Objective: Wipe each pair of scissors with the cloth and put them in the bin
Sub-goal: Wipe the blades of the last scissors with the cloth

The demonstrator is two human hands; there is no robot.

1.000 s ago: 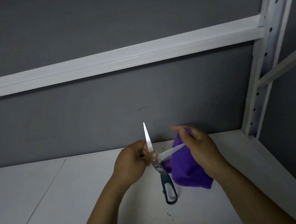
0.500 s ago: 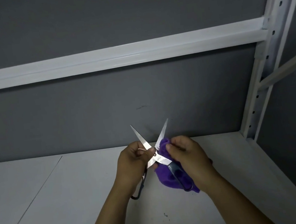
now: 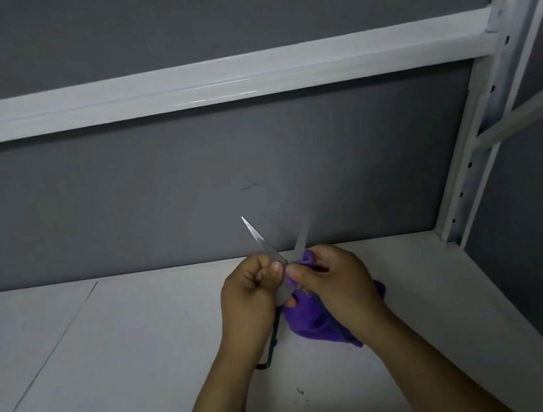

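The left hand (image 3: 251, 298) is curled round the scissors (image 3: 264, 243) near the pivot, its thumb pressed against the metal, and it holds them up off the shelf (image 3: 143, 343). Just to its right, touching it at the fingertips, the right hand (image 3: 339, 286) grips a purple cloth (image 3: 309, 321), with its thumb and fingers pinching the bunched fabric against the scissors where the blades cross. The rest of the cloth hangs under that hand's palm and out past the wrist.

The blades stand open in a V above both hands. The one over the left hand is sharp and points up and away. The one over the right hand is blurred. A dark handle loop sticks out below the left wrist, close to the shelf. I cannot tell whether it touches. The other handle is hidden by the cloth and hand.

Nearer the person than the hands, a small dark speck (image 3: 300, 390) lies on the white shelf. Beyond the hands rises a grey wall (image 3: 191, 182) crossed by a white beam (image 3: 212, 82), with a perforated white upright (image 3: 477, 151) far to the right.
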